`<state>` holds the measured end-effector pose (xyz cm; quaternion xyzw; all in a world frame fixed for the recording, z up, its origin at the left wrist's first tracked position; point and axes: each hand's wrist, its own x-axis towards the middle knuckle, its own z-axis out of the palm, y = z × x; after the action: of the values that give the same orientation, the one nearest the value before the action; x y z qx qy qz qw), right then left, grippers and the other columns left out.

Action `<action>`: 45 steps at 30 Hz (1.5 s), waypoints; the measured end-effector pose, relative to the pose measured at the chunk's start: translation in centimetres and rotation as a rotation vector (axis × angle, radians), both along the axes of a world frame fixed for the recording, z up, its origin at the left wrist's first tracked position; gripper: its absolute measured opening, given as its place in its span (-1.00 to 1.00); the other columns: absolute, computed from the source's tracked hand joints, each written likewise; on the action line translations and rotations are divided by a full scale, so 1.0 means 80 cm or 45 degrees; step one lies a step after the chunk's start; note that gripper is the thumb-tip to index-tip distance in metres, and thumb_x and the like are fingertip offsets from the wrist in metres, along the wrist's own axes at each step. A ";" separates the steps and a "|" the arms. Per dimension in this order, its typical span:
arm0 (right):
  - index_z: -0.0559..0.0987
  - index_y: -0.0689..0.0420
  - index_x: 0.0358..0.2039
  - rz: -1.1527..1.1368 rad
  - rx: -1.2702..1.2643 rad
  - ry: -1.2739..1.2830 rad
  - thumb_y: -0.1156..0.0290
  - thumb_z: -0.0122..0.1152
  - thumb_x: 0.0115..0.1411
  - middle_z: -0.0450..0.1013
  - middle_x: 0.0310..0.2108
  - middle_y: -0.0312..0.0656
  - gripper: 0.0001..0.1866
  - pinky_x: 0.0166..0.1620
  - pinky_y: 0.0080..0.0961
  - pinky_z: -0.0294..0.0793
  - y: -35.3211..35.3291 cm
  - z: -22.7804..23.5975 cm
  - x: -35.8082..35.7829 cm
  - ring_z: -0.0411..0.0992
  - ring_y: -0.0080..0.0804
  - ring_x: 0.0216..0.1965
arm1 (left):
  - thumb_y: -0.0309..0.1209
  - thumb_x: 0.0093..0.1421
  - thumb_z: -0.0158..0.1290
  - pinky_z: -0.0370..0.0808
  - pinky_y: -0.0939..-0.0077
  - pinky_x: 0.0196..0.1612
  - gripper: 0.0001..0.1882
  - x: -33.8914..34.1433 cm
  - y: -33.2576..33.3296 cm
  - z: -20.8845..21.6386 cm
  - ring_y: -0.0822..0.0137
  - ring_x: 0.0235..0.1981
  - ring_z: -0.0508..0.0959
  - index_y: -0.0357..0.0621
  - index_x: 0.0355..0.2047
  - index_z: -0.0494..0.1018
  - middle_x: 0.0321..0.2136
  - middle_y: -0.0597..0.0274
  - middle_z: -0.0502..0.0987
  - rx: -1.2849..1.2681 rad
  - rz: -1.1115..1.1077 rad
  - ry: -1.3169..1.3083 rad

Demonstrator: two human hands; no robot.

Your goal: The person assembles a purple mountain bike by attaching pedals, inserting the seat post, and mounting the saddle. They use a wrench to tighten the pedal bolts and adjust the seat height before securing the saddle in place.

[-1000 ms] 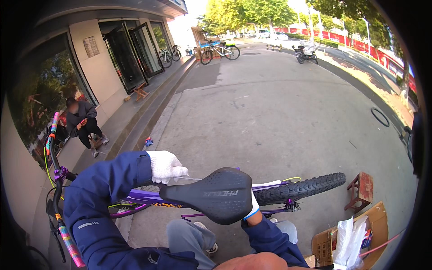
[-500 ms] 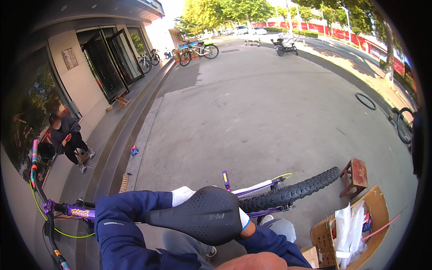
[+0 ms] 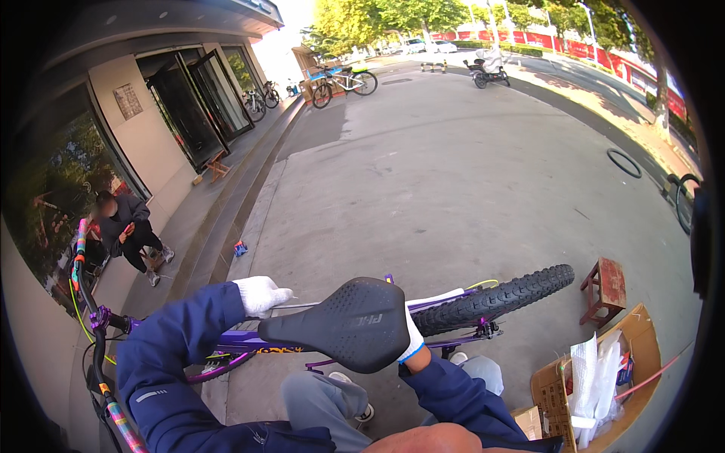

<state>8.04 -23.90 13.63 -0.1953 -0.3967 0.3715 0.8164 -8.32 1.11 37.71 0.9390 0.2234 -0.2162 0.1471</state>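
A purple bicycle (image 3: 242, 341) stretches across in front of me, its black saddle (image 3: 351, 325) just below my view's middle. My left hand (image 3: 260, 295), in a white glove, is beyond the saddle's nose with its fingers curled; whether a thin object sits in them I cannot make out. Against the saddle's rear right edge is my right hand (image 3: 413, 340), gloved too, its fingers hidden behind the saddle. The knobby rear tyre (image 3: 498, 300) points right. At the left is the handlebar (image 3: 97, 321) with multicoloured grips.
A red wooden stool (image 3: 604, 291) and an open cardboard box (image 3: 555, 396) with plastic wrapping stand at the right. A person (image 3: 128, 230) sits by the steps (image 3: 219, 234) at the left. Parked bicycles and a loose tyre (image 3: 624, 163) lie farther off.
My left hand has moved left, out from behind the saddle toward the frame. My right hand stays at the saddle's rear. The view has shifted slightly, and more of the frame shows.
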 end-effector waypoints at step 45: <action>0.54 0.25 0.21 0.234 -0.103 0.325 0.51 0.03 0.52 0.59 0.02 -0.21 -0.68 0.12 -0.48 0.61 -0.044 0.123 -0.024 0.58 -0.47 0.04 | -0.01 0.56 0.03 0.40 0.30 -0.40 -0.42 0.036 0.047 -0.181 0.42 -0.55 0.41 -0.27 -0.42 0.61 -0.63 0.21 0.46 -0.548 -0.084 -0.516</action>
<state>6.09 -27.46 23.48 -0.1420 -0.2907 0.4821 0.8142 -5.48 4.89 23.24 0.9170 0.1079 -0.0713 0.3774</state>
